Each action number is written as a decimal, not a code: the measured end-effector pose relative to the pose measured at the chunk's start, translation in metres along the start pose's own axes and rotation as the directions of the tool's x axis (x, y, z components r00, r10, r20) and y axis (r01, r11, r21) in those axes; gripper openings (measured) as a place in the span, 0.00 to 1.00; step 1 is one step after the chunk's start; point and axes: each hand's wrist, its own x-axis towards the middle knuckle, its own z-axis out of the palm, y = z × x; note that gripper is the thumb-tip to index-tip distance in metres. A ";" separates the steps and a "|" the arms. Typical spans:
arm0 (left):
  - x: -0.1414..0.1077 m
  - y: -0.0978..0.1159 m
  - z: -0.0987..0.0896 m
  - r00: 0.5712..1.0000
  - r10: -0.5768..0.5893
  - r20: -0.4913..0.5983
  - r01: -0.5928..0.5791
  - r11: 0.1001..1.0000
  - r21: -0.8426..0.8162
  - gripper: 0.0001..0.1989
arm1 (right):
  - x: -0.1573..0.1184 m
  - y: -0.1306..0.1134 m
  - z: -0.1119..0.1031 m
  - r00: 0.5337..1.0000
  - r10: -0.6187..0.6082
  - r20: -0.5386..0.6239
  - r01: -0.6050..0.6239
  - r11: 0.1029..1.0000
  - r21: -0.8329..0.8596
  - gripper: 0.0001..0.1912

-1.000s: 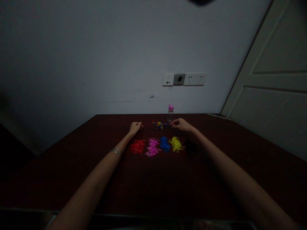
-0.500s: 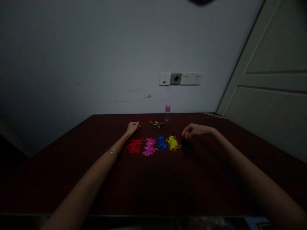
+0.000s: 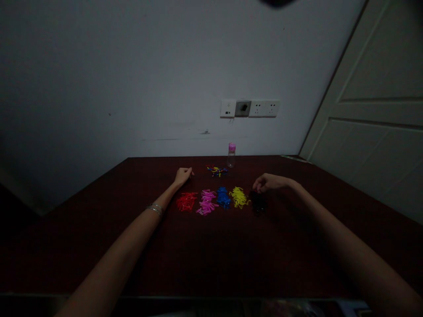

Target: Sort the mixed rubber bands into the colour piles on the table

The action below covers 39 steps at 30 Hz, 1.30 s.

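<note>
Left hand (image 3: pixel 183 176): rested on dark-red table (image 3: pixel 198 255), fingers curled together.
Right hand (image 3: pixel 268 182): reached down at glossy black heap (image 3: pixel 258 203), far edge; fingertip gap, hold too dim to tell.

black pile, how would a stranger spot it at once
On the dark table, find the row of piles. At its right end, beside the yellow pile and right hand, is the black pile. Unlike its bright neighbours, it nearly blends into the table.

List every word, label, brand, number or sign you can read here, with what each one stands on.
None: no text can be read.
Left wall plate: tiny marks, too small to make out.
Pink-capped clear bottle: no readable lettering.
Items below the table edge: too dark and blurred to read.
</note>
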 end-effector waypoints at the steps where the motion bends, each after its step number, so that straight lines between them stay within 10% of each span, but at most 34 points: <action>1: 0.000 0.000 0.000 1.000 0.001 -0.001 -0.001 1.000 0.000 0.21 | 0.001 0.000 0.001 1.000 -0.010 0.001 0.010 1.000 0.005 0.18; 39: -0.009 0.019 -0.004 0.999 -0.034 0.001 0.034 0.999 -0.003 0.19 | -0.004 -0.044 -0.012 0.999 -0.039 -0.023 0.043 0.985 0.167 0.17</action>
